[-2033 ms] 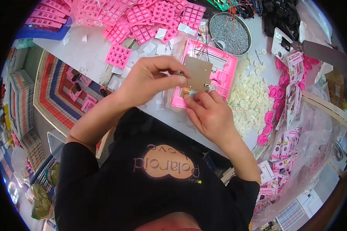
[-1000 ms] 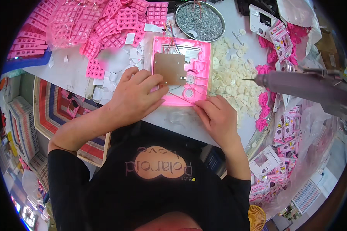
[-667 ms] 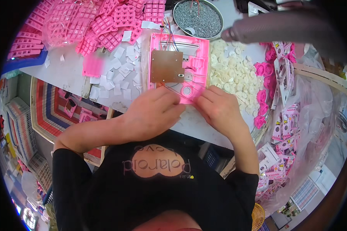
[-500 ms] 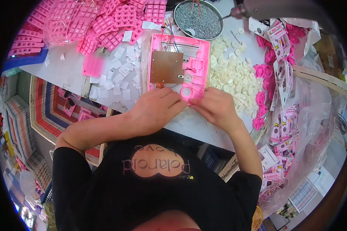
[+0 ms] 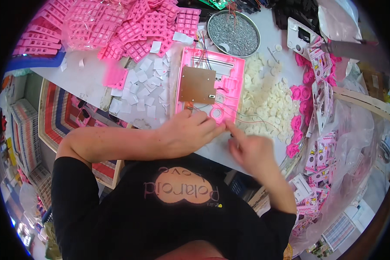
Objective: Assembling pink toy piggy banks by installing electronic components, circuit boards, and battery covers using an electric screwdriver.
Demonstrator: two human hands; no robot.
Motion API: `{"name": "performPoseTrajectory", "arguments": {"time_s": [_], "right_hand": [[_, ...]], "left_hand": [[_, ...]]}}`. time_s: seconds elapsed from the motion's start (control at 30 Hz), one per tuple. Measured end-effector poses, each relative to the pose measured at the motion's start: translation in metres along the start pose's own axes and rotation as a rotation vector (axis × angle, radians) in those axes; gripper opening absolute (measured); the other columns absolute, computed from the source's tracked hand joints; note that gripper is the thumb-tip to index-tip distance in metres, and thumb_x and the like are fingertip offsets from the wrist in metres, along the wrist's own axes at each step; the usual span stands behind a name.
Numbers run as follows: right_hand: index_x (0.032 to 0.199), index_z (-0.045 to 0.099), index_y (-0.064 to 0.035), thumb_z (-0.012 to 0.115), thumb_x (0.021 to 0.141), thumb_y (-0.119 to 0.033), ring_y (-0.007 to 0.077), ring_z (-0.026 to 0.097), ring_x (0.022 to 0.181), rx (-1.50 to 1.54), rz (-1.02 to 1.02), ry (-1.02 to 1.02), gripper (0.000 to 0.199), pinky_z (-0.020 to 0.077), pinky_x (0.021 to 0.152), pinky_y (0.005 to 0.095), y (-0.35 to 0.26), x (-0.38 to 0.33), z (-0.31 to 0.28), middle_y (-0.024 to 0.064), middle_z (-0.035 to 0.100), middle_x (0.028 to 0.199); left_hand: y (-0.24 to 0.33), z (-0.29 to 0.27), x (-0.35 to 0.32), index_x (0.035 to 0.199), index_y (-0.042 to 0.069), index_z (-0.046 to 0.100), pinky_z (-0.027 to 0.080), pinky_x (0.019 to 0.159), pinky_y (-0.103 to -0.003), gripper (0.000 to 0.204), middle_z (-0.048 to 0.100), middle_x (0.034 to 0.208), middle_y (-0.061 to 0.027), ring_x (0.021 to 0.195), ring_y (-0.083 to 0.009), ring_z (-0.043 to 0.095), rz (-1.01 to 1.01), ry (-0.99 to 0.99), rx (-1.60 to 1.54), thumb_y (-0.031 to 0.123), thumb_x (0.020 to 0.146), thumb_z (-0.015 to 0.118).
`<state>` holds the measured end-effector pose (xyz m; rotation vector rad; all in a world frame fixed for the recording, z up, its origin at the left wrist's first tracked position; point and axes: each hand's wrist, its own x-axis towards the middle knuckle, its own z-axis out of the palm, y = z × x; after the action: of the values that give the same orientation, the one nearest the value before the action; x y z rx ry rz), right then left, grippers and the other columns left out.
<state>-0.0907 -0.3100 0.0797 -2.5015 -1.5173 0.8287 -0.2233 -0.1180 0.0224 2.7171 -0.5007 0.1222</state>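
Left hand (image 5: pixel 188 133) curls over the near edge of the pink casing (image 5: pixel 235 93) on the worktop (image 5: pixel 80 86), grip hidden; right hand (image 5: pixel 255 152), thumb and index finger spread, is at the casing's near right corner.

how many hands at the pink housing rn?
2. Left hand over the near edge of the pink housing, fingers curled; right hand by its near right corner, index finger extended, partly blurred. No other hands show.
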Motion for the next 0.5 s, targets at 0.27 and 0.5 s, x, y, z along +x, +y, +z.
{"name": "performPoseTrajectory", "arguments": {"time_s": [0.27,0.5], "right_hand": [[0.091,0.073,-0.0044,0.071,0.082,-0.026,0.0334,0.069,0.073,-0.012,0.029,0.383,0.023,0.0541,0.066,0.0434,-0.017,0.155,-0.032,0.0163,0.071,0.078],[0.087,0.072,-0.0047,0.069,0.082,-0.027,0.0363,0.069,0.074,-0.004,0.094,0.395,0.023,0.054,0.069,0.0458,-0.022,0.163,-0.02,0.0171,0.071,0.077]], "left_hand": [[-0.008,0.0,0.001,0.127,0.01,0.06,0.048,0.072,-0.036,0.046,0.057,0.097,-0.0051,0.091,-0.0233,0.057,-0.002,0.05,-0.209,0.013,0.081,0.06],[-0.086,-0.031,0.024,0.092,0.004,0.066,0.051,0.07,-0.045,0.015,0.063,0.08,-0.0127,0.078,-0.0339,0.063,-0.479,0.572,-0.211,0.01,0.079,0.063]]}}
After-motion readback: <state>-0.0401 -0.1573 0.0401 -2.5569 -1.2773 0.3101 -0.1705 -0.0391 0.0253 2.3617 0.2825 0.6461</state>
